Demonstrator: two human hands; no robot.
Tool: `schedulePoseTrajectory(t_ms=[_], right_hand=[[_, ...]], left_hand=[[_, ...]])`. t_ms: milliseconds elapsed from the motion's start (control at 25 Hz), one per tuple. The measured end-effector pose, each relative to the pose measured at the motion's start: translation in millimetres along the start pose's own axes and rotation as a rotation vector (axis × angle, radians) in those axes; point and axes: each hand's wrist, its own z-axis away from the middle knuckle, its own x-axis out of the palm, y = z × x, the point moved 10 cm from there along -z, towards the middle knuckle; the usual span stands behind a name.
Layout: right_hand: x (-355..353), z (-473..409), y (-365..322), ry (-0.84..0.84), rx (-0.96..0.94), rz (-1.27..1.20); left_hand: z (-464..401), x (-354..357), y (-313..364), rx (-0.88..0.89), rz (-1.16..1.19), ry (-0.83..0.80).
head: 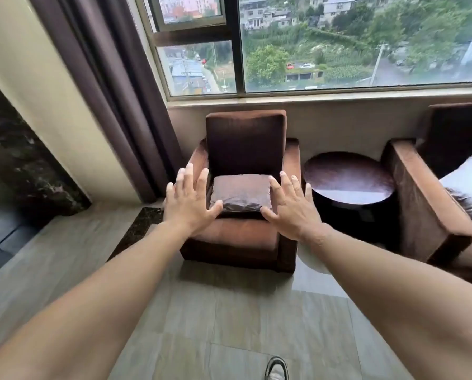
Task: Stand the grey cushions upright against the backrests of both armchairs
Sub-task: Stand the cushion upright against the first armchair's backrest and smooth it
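A brown armchair (246,144) stands under the window, straight ahead. A grey cushion (241,192) lies flat on its seat, apart from the backrest. My left hand (188,201) is spread open at the cushion's left edge, thumb near its front corner. My right hand (289,204) is spread open at the cushion's right edge, thumb at the other front corner. Neither hand grips it. A second brown armchair (427,198) stands at the right, cut off by the frame, with a pale grey cushion (470,185) lying slanted on its seat.
A round dark side table (348,178) sits between the two armchairs. A dark curtain (114,91) hangs left of the first chair. A window sill (325,98) runs behind both. Tiled floor (229,325) lies in front, my shoe (276,370) at the bottom.
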Motion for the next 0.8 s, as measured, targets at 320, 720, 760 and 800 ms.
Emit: schedulePoseTrajectory(t_ms=[320, 720, 760, 800], right_hand=[[137.1, -132.0, 63.0, -0.258, 0.138, -0.143], [249.3, -249.1, 95.3, -0.467, 0.288, -0.189], [262.6, -265.6, 99.6, -0.477, 0.320, -0.198], [275.2, -283.7, 103.6, -0.489, 0.358, -0.211]], left_hand=[[-98.2, 149.1, -40.9, -0.109, -0.041, -0.321], [-225.1, 290.1, -100.0, -0.175, 0.040, -0.502], [-242.1, 309.4, -108.0, -0.180, 0.060, -0.517], [-259.3, 328.9, -116.4, -0.189, 0.085, -0.534]])
